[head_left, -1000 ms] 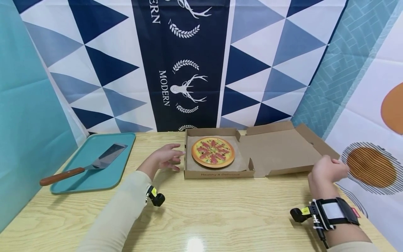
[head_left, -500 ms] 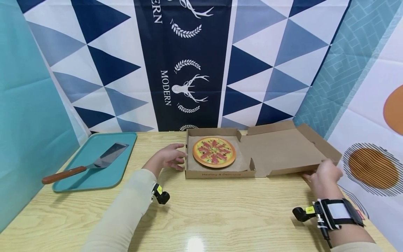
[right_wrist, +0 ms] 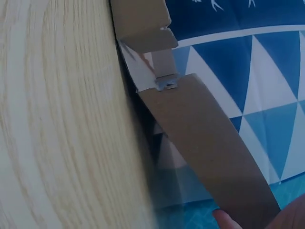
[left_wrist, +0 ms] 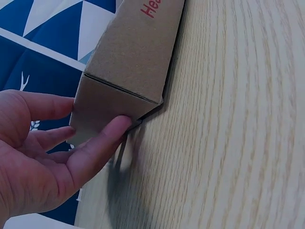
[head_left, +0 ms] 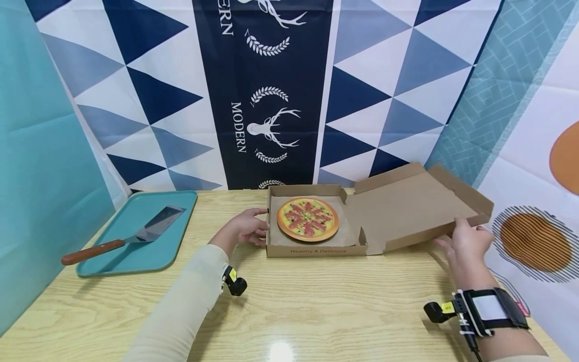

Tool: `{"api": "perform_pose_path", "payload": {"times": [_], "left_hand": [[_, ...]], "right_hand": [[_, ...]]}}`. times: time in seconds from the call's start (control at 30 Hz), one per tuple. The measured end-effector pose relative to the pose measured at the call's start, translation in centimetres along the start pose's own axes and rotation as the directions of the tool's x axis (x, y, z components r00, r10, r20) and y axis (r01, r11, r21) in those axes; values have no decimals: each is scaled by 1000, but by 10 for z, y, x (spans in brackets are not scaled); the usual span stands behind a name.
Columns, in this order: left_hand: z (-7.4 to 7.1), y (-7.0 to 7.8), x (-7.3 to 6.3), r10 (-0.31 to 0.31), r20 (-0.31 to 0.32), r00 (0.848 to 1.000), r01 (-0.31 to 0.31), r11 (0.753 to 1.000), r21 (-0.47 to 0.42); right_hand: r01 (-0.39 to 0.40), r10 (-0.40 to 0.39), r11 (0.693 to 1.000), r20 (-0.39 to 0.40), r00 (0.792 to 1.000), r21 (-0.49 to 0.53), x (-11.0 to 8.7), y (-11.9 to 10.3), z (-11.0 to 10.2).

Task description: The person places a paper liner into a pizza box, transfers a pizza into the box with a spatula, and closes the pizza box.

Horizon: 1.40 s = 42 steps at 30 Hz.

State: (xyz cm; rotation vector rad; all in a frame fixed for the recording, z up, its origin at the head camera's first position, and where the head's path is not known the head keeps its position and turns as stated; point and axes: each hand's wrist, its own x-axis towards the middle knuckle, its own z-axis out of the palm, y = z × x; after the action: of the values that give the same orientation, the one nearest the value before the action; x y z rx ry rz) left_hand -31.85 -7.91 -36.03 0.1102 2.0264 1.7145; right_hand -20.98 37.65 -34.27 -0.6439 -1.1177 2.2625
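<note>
A cardboard pizza box [head_left: 316, 251] lies unfolded on the table, with a round pizza [head_left: 307, 218] on paper in its left half. My left hand [head_left: 248, 227] touches the box's left side wall; in the left wrist view its thumb [left_wrist: 119, 128] and fingers rest against that wall near the front corner. On the right, my right hand [head_left: 468, 244] grips the front outer corner of the box lid [head_left: 407, 206], which tilts up off the table. The right wrist view shows the lid's side flap [right_wrist: 209, 148] raised, with only part of that hand at the bottom edge.
A teal tray [head_left: 113, 216] stands at the left of the table [head_left: 316, 306]. Across it lies a pizza server [head_left: 154, 226], its wooden handle sticking out over the tray's near left edge. Patterned cloth walls [head_left: 267, 100] rise close behind the box and on both sides.
My right hand has reached the lid corner, taken hold of it and raised the lid's outer side a little. My left hand has moved slightly right to the box's side wall.
</note>
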Motion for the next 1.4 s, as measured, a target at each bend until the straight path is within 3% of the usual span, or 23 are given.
{"api": "perform_pose_path", "payload": {"times": [0.13, 0.47, 0.73, 0.9, 1.03, 1.23, 1.4], "left_hand": [[1, 0, -1, -3, -1, 1000, 3, 1000, -22], [6, -3, -6, -1, -15, 1000, 1, 1000, -4], [14, -8, -19, 20, -59, 998, -21, 1000, -19], [19, -14, -27, 38, -82, 996, -42, 998, -53], [23, -18, -34, 41, -110, 993, -50, 996, -79], [29, -23, -43, 33, -159, 987, -46, 996, -79], [34, -26, -51, 41, -181, 983, -55, 996, -75]], "right_hand": [[29, -29, 998, 5, 1000, -54, -8, -3, 3], [58, -56, 998, 53, 997, -29, -16, -11, 11], [112, -105, 993, 139, 985, -47, -17, -12, 14], [152, -127, 979, 177, 976, -135, -15, -12, 16], [200, -157, 963, 228, 961, -180, -15, -12, 19], [261, -198, 951, 321, 926, -166, -17, -12, 28], [300, -211, 925, 342, 916, -232, -18, -12, 38]]}}
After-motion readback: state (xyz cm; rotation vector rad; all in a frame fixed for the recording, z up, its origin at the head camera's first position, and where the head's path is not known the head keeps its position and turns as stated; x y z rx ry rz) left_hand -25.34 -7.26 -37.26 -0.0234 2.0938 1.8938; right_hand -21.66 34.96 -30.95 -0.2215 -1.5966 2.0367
